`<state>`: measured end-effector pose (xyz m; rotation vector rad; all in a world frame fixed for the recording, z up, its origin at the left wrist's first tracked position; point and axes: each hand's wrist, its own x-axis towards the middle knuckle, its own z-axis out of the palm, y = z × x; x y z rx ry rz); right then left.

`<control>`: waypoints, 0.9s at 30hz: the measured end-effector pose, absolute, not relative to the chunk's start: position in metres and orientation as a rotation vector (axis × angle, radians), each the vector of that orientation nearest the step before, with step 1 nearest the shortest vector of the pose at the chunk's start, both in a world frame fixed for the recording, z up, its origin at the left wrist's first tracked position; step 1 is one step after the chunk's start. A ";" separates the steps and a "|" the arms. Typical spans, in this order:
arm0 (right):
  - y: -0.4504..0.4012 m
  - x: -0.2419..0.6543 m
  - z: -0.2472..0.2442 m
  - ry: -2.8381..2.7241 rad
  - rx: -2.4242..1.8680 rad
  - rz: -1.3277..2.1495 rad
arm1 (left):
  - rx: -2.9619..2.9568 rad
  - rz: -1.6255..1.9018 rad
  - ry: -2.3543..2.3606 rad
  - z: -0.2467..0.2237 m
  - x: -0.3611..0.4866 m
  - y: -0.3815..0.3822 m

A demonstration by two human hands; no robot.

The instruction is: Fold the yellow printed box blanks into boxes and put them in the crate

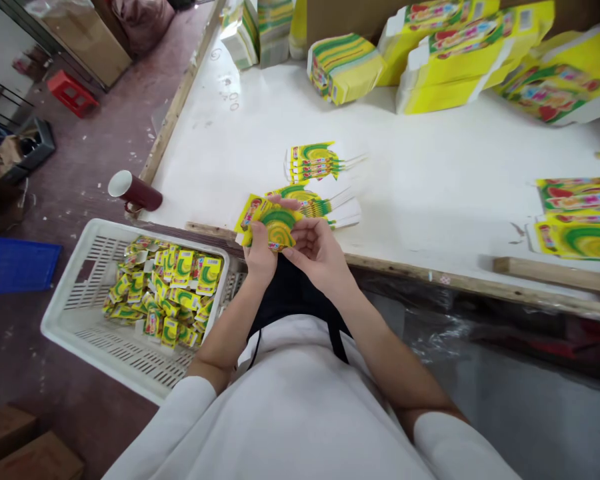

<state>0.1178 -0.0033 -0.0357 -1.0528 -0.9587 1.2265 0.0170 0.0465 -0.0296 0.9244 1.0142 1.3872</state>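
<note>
1 white table [430,147] spreads across the view, and along its far side stand yellow printed stacks [433,83], at least 6 of them, some cut off by the picture's edge. 1 white basket [50,325] sits low at the person's left, holding small yellow-green packs [183,297] that overlap too much to count. 2 brown boxes [40,460] show at the lower left, with 1 blue panel [17,265] above them and 1 red stool [71,93] farther off. 2 fanned sets [313,157] of flat printed pieces lie on the table just beyond the hands, 1 behind the other. 1 maroon mug [143,193] lies on its side at the table's left corner, mouth to the left. The left hand [261,250] pinches the carton from its left side, thumb in front and fingers behind; the right hand [323,257] has its thumb and fingertips closed in at the lower right corner. The carton [280,228] is held over the near table edge, its spiral-printed face toward the camera, its long axis seemingly crosswise, dipping rightward, a white flap pointing left; fingers cover part of it.
</note>
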 end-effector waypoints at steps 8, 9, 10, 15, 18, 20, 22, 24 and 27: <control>-0.009 0.112 -0.036 -1.116 -1.175 0.931 | 0.885 1.448 0.950 -0.032 0.027 0.039; -0.010 0.112 -0.034 -1.166 -1.174 0.927 | 0.853 1.448 0.944 -0.031 0.028 0.039; -0.010 0.112 -0.033 -1.226 -1.162 0.929 | 0.822 1.448 0.917 -0.029 0.028 0.039; -0.011 0.112 -0.032 -1.454 -1.088 0.935 | 0.679 1.521 0.840 -0.021 0.026 0.049; -0.009 0.115 -0.037 -1.458 -1.095 0.952 | 0.728 1.534 0.957 -0.026 0.020 0.047; -0.006 0.120 -0.038 -1.437 -1.132 0.927 | 0.889 1.473 0.990 -0.033 0.013 0.041; -0.005 0.126 -0.037 -1.449 -1.166 0.837 | 1.070 1.433 1.009 -0.041 0.004 0.035; -0.003 0.132 -0.033 -1.511 -1.160 0.722 | 1.178 1.458 1.032 -0.048 -0.007 0.034; -0.003 0.144 -0.029 -1.615 -1.135 0.568 | 1.209 1.424 1.076 -0.048 -0.026 0.040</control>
